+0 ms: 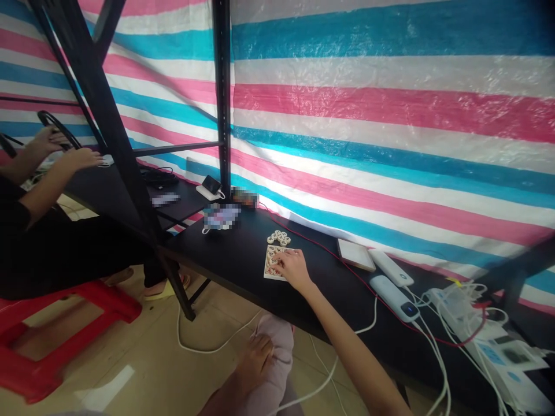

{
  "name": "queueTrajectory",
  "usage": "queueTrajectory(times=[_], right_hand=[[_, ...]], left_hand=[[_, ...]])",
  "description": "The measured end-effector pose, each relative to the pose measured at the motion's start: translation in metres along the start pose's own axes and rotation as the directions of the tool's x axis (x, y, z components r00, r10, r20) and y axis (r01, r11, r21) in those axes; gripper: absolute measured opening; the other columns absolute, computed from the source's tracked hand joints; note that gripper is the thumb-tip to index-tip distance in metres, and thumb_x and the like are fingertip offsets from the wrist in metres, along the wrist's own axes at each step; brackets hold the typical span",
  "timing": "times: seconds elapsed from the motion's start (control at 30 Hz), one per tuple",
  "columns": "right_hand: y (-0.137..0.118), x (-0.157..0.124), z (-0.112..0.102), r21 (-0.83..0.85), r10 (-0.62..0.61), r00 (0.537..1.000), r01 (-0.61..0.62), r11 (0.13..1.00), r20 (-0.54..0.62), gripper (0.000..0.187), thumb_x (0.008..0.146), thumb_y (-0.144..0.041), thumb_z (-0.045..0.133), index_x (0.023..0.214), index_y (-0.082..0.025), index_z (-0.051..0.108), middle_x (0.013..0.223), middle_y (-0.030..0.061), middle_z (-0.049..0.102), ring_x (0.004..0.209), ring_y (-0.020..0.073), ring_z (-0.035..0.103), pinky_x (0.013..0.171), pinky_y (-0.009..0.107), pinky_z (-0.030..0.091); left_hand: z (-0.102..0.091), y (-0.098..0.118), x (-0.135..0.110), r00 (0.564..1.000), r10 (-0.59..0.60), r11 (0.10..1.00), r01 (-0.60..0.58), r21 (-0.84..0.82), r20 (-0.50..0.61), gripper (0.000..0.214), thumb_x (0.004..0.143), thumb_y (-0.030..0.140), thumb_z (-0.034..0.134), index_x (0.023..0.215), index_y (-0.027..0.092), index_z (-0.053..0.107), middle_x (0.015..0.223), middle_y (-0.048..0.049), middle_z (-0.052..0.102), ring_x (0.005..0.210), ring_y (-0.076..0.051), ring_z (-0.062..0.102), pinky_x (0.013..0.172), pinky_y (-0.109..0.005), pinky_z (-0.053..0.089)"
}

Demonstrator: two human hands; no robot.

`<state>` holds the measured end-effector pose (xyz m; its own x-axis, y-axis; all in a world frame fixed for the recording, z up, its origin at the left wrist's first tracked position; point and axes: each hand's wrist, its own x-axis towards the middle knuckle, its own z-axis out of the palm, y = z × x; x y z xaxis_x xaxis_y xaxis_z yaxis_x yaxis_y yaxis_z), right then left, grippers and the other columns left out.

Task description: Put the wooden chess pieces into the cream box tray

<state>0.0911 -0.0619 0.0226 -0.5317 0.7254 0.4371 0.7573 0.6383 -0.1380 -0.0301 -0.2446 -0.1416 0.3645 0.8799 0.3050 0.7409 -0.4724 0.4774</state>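
My right hand (295,270) reaches over a shallow light-coloured tray (277,277) on the black table. Its thumb and fingers are bent together at a round Chinese chess piece (273,261) in the left part of the tray. Other chess pieces with dark and red characters sit around it, partly covered by the hand. Just behind the tray lies a small cluster of loose chess pieces (280,237). Off the table, my left hand (256,357) rests on my knee, fingers stretched out and holding nothing.
To the right are a tray-like lid (356,255), white power banks (393,297) and tangled cables around a power strip (455,306). A red cable (321,245) crosses the table behind the pieces. On the left, a co-worker's hands (82,157) are near a black post (125,144).
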Motion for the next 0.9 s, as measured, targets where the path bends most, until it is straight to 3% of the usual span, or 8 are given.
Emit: queueTrajectory(times=[0.1,0.2,0.27,0.43,0.63,0.8,0.9], right_hand=[[0.0,0.0,0.003,0.018,-0.007,1.0,0.007,1.0,-0.001,0.022,0.085,-0.04,0.051,0.076,-0.023,0.063,0.088,0.0012,0.068,0.087,0.0162,0.053,0.08,0.033,0.024],[-0.002,0.001,0.001,0.068,-0.003,1.0,0.004,0.998,-0.008,0.019,0.085,-0.039,0.052,0.082,-0.024,0.064,0.085,0.0,0.067,0.086,0.0158,0.052,0.077,0.032,0.024],[-0.004,0.001,-0.002,0.092,-0.013,1.0,0.015,0.996,-0.022,0.019,0.085,-0.039,0.052,0.086,-0.025,0.064,0.091,0.0003,0.067,0.089,0.0162,0.05,0.077,0.032,0.024],[0.0,-0.006,-0.009,0.039,-0.007,0.999,0.009,0.999,-0.031,0.022,0.086,-0.038,0.05,0.084,-0.028,0.07,0.108,0.0012,0.06,0.095,0.0189,0.045,0.075,0.033,0.025],[0.005,-0.009,-0.005,-0.007,-0.043,0.999,0.043,0.999,0.009,0.02,0.087,-0.034,0.05,0.091,-0.035,0.069,0.112,-0.0005,0.057,0.096,0.0191,0.043,0.074,0.033,0.027],[0.001,-0.005,0.001,-0.021,-0.014,1.0,0.015,1.0,0.011,0.021,0.086,-0.035,0.051,0.08,-0.031,0.071,0.105,0.0012,0.059,0.091,0.0188,0.044,0.072,0.034,0.026],[0.007,0.0,-0.001,-0.019,-0.004,1.0,0.004,1.0,0.001,0.023,0.087,-0.038,0.049,0.083,-0.031,0.07,0.105,0.0012,0.059,0.092,0.0188,0.044,0.073,0.033,0.027]], left_hand=[[-0.006,0.0,0.0,0.999,-0.027,1.0,0.027,-0.009,-0.036,0.029,0.085,0.017,0.034,0.102,0.021,0.057,0.105,-0.0053,0.06,0.097,-0.018,0.051,0.088,-0.035,0.041],[-0.012,0.003,0.004,0.999,0.033,0.999,-0.033,-0.007,-0.019,0.041,0.082,0.017,0.04,0.123,0.02,0.046,0.123,-0.0061,0.053,0.11,-0.019,0.046,0.095,-0.038,0.037],[-0.013,0.005,0.006,0.999,0.052,0.999,-0.052,-0.016,-0.006,0.046,0.08,0.017,0.044,0.126,0.022,0.043,0.127,-0.0051,0.051,0.112,-0.019,0.045,0.096,-0.038,0.036],[-0.007,0.006,0.005,1.0,0.015,0.999,-0.016,-0.039,-0.026,0.035,0.077,0.019,0.048,0.111,0.022,0.054,0.117,-0.0043,0.057,0.105,-0.02,0.049,0.092,-0.038,0.038],[0.002,0.009,0.005,0.998,-0.002,1.0,0.002,0.001,-0.057,0.019,0.079,0.018,0.044,0.091,0.019,0.058,0.101,-0.0053,0.062,0.093,-0.02,0.053,0.086,-0.039,0.04],[0.008,0.008,0.001,0.995,0.099,0.989,-0.097,0.114,-0.008,0.013,0.08,0.017,0.042,0.082,0.018,0.055,0.088,-0.0047,0.06,0.084,-0.019,0.053,0.079,-0.036,0.041],[0.012,0.004,-0.003,0.988,0.149,0.977,-0.142,0.159,-0.032,0.012,0.08,0.018,0.044,0.084,0.019,0.054,0.088,-0.0038,0.061,0.083,-0.019,0.053,0.078,-0.035,0.04]])
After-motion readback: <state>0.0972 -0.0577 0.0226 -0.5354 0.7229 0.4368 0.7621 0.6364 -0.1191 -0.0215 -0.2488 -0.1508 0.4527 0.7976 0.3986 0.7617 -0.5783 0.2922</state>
